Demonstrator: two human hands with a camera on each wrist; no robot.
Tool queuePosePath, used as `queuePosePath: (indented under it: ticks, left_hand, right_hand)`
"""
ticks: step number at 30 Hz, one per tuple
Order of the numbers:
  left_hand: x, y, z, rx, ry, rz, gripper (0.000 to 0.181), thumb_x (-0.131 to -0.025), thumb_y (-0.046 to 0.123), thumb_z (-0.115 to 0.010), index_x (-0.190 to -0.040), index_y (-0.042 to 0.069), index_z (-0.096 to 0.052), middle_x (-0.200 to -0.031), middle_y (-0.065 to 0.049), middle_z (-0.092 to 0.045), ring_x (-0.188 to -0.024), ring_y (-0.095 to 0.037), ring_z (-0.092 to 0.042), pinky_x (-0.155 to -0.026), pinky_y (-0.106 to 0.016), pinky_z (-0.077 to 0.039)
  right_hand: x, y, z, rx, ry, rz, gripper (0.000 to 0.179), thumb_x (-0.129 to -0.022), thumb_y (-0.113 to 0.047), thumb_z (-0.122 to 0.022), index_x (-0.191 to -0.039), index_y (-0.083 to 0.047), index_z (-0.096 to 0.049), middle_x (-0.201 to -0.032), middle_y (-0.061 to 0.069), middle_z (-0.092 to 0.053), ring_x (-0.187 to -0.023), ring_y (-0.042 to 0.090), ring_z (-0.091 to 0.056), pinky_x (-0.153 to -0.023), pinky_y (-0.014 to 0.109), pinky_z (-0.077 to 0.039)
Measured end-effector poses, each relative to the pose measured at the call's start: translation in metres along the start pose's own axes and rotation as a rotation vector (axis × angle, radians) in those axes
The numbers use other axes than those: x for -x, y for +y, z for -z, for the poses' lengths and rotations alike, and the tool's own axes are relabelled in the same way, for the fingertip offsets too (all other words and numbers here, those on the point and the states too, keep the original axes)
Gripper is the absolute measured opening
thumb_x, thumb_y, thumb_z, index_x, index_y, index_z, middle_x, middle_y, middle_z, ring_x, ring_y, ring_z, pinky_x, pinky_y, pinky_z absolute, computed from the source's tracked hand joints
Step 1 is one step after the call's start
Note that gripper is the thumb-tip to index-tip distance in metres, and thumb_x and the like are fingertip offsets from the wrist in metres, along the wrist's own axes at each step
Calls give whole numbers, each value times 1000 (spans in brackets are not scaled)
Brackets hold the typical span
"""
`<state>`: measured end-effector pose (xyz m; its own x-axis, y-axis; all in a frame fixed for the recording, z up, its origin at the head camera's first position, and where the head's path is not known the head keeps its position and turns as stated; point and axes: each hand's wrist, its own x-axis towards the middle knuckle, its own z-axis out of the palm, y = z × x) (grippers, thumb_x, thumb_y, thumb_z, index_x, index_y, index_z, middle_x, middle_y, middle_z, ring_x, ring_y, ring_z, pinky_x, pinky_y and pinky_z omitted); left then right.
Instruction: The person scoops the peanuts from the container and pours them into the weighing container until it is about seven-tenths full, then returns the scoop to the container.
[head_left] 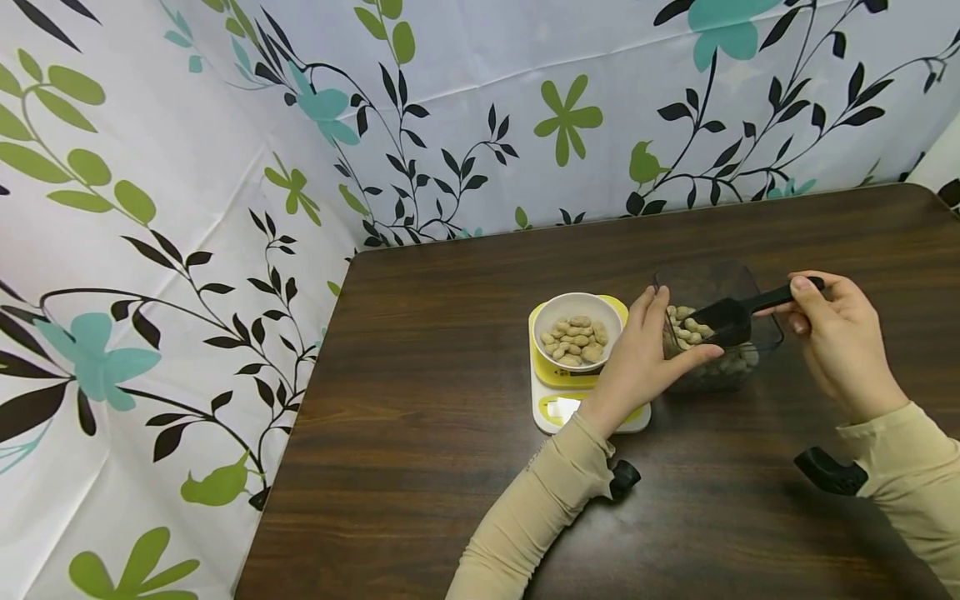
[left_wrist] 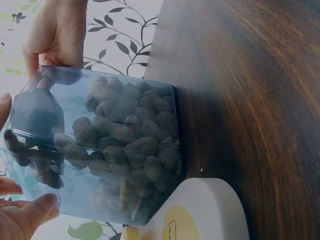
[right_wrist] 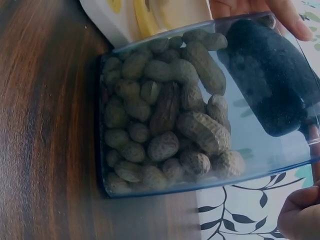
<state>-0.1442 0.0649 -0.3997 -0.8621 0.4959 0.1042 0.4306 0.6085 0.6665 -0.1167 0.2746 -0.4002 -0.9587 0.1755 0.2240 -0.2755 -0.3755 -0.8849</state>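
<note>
Peanuts in their shells half fill a clear square container. My right hand grips the handle of a black scoop, its blade tilted inside the container's upper part. Several peanuts lie at the blade's mouth. At the container's left side is my left hand, fingers straight along the wall and thumb extended across the near rim. Just left of that hand, a white bowl with peanuts stands on a yellow and white kitchen scale. The left hand and wrist overlap part of the scale.
Everything stands on a dark wooden table. A white cloth printed with leaves and flowers hangs behind the table and along its left side. The scale sits close against the container's left side.
</note>
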Motion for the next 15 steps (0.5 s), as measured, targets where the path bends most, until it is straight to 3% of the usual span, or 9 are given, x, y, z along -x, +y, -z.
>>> queuePosePath:
  ticks: [9, 15]
  left_hand:
    - [0, -1, 1, 9, 6, -1, 87, -85, 58, -55, -151, 21, -10, -157, -1, -14, -142, -14, -25, -110, -30, -35]
    - [0, 0, 1, 22, 1, 5, 88, -85, 59, -55, -151, 22, -11, -157, -1, -14, -142, -14, -25, -110, -30, -35]
  right_hand:
    - [4, -1, -3, -63, 4, -30, 22, -94, -10, -50, -111, 0, -38, -82, 4, -61, -63, 12, -35, -61, 25, -22]
    - [6, 0, -4, -106, 19, -7, 23, -95, -8, -49, -111, 1, -37, -79, 4, -60, -62, 12, -34, -64, 21, -33]
